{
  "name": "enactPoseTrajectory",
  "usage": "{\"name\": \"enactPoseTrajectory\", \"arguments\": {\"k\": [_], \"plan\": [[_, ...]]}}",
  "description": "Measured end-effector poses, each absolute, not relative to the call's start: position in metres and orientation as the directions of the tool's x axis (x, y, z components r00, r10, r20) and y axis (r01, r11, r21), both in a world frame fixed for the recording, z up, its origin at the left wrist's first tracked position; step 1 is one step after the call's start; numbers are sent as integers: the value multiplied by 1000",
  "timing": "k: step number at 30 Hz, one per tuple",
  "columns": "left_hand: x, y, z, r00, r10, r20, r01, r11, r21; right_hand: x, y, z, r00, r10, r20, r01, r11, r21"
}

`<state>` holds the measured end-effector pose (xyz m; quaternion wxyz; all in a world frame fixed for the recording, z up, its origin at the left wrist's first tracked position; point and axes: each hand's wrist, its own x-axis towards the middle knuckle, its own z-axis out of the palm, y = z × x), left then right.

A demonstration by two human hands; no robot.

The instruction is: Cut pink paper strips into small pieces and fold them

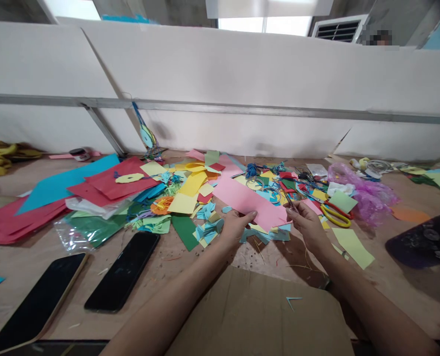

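My left hand is closed on the near edge of a pink paper sheet, thumb on top. The sheet is held above the heap of coloured paper. At its right edge my right hand is closed around what look like small metal scissors, their slim tips pointing up and away; the fingers hide the rest. Under the sheet lie small light blue paper pieces. A pair of yellow-handled scissors rests right of my right hand, beside a pale green paper piece.
Two phones lie at the left front. Red sheets and a blue sheet are stacked at the left. Pink plastic and a dark container stand right. Cardboard lies before me. A white partition rises behind.
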<state>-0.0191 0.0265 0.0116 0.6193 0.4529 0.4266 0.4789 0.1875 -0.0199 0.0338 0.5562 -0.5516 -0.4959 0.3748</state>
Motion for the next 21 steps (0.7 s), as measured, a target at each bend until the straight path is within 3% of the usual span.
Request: {"name": "enactPoseTrajectory", "arguments": {"k": [3, 6, 8, 12, 15, 17, 21], "plan": [[-19, 26, 13, 152, 983, -105, -201, 135, 970, 200, -21, 36, 160, 972, 174, 406, 96, -909], [-18, 25, 16, 133, 985, -112, -220, 139, 965, 219, -29, 34, 127, 980, 152, 716, 16, -698], [-17, 24, 19, 142, 984, -104, -243, 136, 960, 231, -39, 26, 151, 974, 166, 833, -35, -553], [-12, 24, 24, 186, 980, -76, -264, 124, 956, 252, -55, 8, 161, 977, 143, 911, -91, -402], [-10, 26, 29, 210, 976, -55, -243, 107, 964, 258, -61, 6, 76, 974, 213, 948, -4, -319], [-9, 26, 32, 215, 975, -56, -225, 105, 969, 252, -65, 15, 11, 955, 297, 939, 92, -331], [-10, 16, 38, 216, 975, -49, -233, 101, 967, 218, -76, 45, -51, 901, 430, 822, 283, -495]]}}
